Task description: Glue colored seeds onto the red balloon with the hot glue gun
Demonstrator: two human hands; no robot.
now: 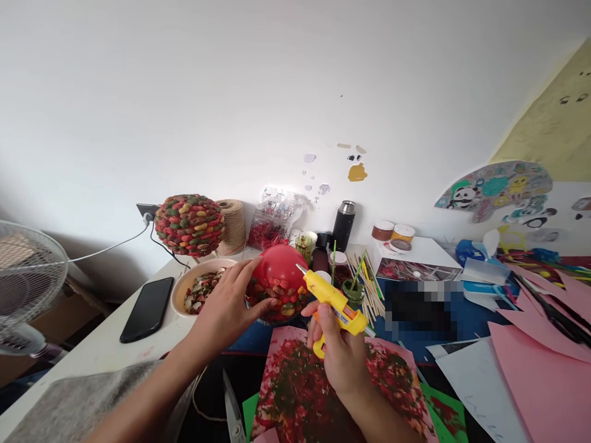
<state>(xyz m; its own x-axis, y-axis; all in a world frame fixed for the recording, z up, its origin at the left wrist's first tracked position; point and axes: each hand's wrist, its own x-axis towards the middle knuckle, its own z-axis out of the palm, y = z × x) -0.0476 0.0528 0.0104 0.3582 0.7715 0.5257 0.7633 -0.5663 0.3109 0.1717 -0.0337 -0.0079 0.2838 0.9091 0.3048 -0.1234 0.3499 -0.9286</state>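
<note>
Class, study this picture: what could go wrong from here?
The glue gun in the right hand has its tip near the red balloon; if hot, it might burst it. It could also burn the left hand at the balloon's side. The gun might tip the green jar close by.

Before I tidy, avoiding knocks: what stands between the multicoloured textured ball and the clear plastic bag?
A tan spool of twine, in the head view.
</note>
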